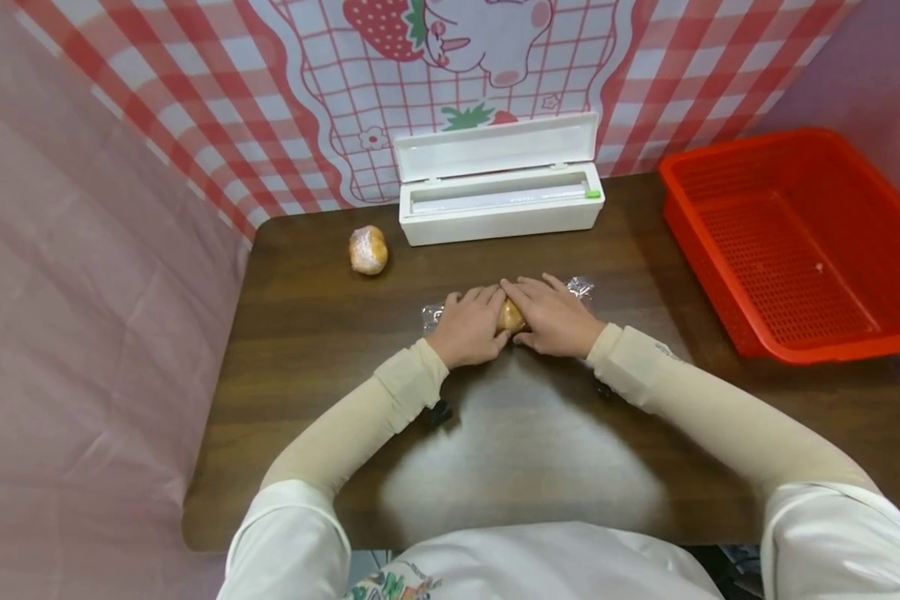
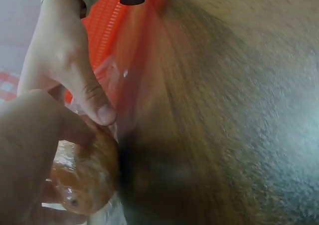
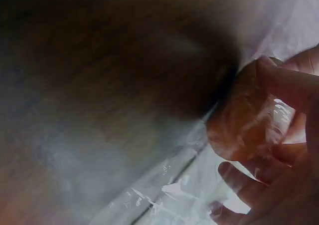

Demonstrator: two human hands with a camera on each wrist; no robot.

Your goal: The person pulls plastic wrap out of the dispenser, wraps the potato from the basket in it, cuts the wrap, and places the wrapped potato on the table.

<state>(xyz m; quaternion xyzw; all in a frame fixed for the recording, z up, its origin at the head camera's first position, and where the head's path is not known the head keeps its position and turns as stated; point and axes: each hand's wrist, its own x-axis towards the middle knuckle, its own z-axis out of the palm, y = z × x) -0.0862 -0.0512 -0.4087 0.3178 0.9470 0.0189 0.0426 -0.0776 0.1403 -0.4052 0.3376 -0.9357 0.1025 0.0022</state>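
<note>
A golden-brown, rounded piece of food (image 1: 511,317) lies on the table in clear cling film, its exact kind unclear. My left hand (image 1: 471,325) holds it from the left, with fingers and thumb around its side. From the opposite side my right hand (image 1: 551,317) grips it, and the fingertips of both hands meet near its far edge. The right wrist view shows the right thumb and fingers curled about the shiny wrapped food (image 3: 244,117). Loose cling film (image 1: 581,287) sticks out past the right hand, and another crumpled end (image 1: 432,317) shows beside the left.
A second film-wrapped golden item (image 1: 368,250) sits at the back left of the brown table (image 1: 307,333). Behind the hands stands a white cling film box (image 1: 502,218) with its lid raised and a roll inside. A red plastic basket (image 1: 708,279) occupies the right side.
</note>
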